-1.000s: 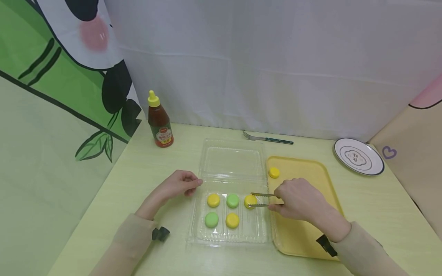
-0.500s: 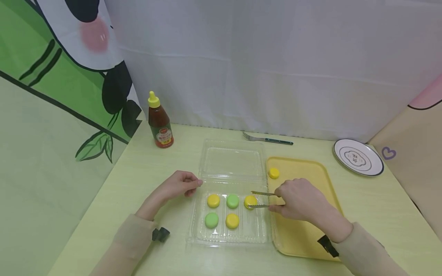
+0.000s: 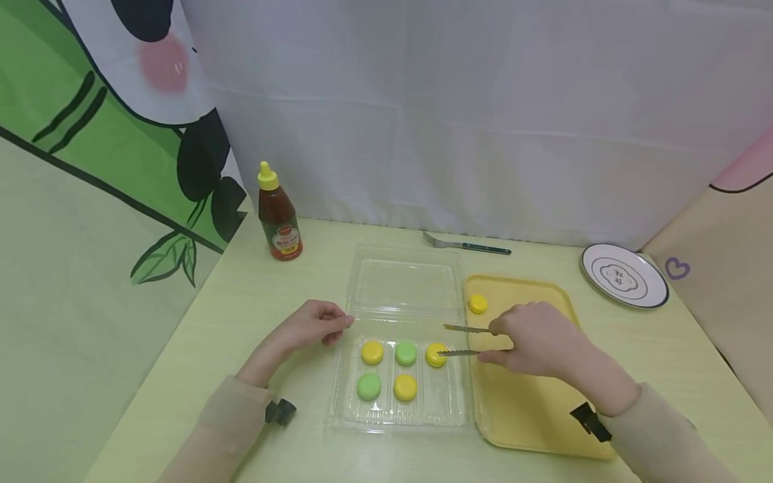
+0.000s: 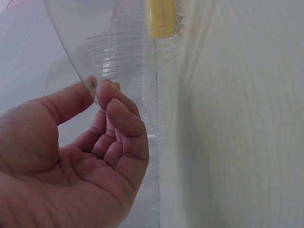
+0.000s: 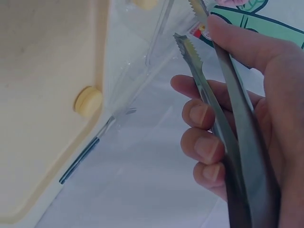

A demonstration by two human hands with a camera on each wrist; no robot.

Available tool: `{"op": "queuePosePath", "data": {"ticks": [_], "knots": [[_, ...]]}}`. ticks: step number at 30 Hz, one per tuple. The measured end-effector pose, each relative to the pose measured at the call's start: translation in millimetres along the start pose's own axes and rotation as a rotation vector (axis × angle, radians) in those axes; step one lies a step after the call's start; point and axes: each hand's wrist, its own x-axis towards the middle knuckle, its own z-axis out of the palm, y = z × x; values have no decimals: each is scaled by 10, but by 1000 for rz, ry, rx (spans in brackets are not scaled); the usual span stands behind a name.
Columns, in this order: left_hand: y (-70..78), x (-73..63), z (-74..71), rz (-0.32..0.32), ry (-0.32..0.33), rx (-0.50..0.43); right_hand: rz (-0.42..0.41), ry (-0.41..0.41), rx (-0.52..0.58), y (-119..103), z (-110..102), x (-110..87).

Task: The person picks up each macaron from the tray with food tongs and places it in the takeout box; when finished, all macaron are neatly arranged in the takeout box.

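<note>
My right hand (image 3: 540, 342) grips metal tongs (image 5: 232, 128), whose serrated tips are spread over the right side of a clear plastic box (image 3: 443, 402). Nothing is held between the tips. One arm of the tongs passes above a yellow macaron (image 3: 436, 355) in the box. Beside it lie a green macaron (image 3: 406, 353) and another yellow one, with one green and one yellow in the front row. At the box's left edge, my left hand (image 4: 90, 137) pinches the thin plastic rim between thumb and fingers. The box's lid (image 3: 406, 285) lies folded back.
A yellow tray (image 3: 531, 422) touches the box's right side, with one yellow macaron (image 3: 478, 304) in its far left corner. Behind lies a fork (image 3: 477, 247). A sauce bottle (image 3: 280, 221) stands back left, and a white plate (image 3: 625, 276) sits back right.
My right hand has moved slightly right and away from me, and the tongs have lifted off the yellow macaron with their tips wider apart. The left hand stays at the box's rim.
</note>
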Motion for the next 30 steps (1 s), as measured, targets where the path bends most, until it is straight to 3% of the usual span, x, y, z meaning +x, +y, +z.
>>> {"op": "queuePosePath", "data": {"ticks": [10, 23, 30], "knots": [[-1, -1, 3, -1, 3, -4, -5, 28, -17, 159, -183, -8], [-10, -3, 3, 0, 1, -3, 133, -30, -8, 438, -323, -14], [-11, 6, -3, 9, -4, -12, 163, -39, -16, 630, -316, 19]]}}
